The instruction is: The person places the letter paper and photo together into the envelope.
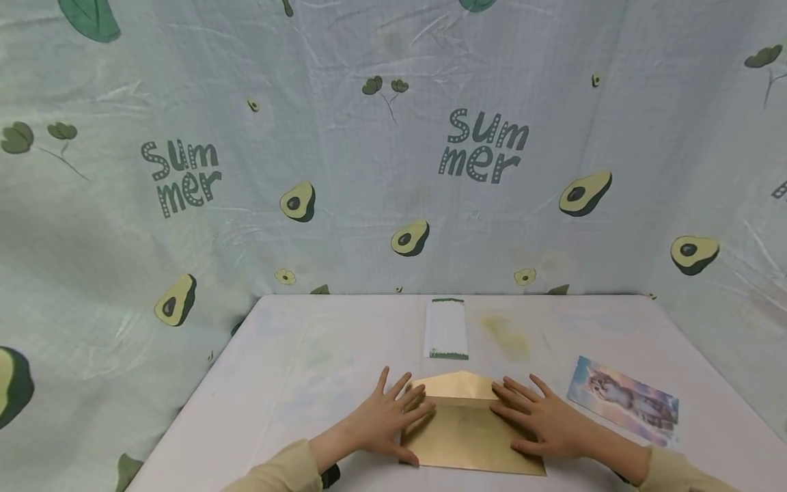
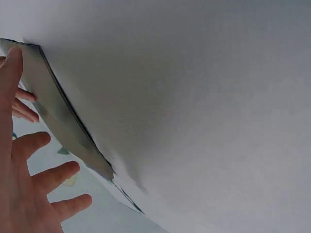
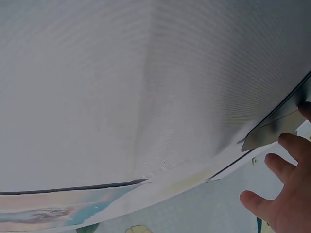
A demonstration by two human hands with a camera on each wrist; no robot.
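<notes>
Directly between the left hand (image 1: 386,418) and the right hand (image 1: 547,418) lies one gold envelope (image 1: 468,437), its pointed flap (image 1: 460,385) facing away; both hands, fingers spread wide, touch its sides. Whatever it contains is hidden. Beyond sits one white card (image 1: 447,329); rightward, one kitten picture (image 1: 624,401), all on one table (image 1: 350,342).

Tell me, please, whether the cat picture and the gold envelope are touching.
Apart: the right wrist view shows a wide stretch of white tabletop between the cat picture and the gold envelope.
</notes>
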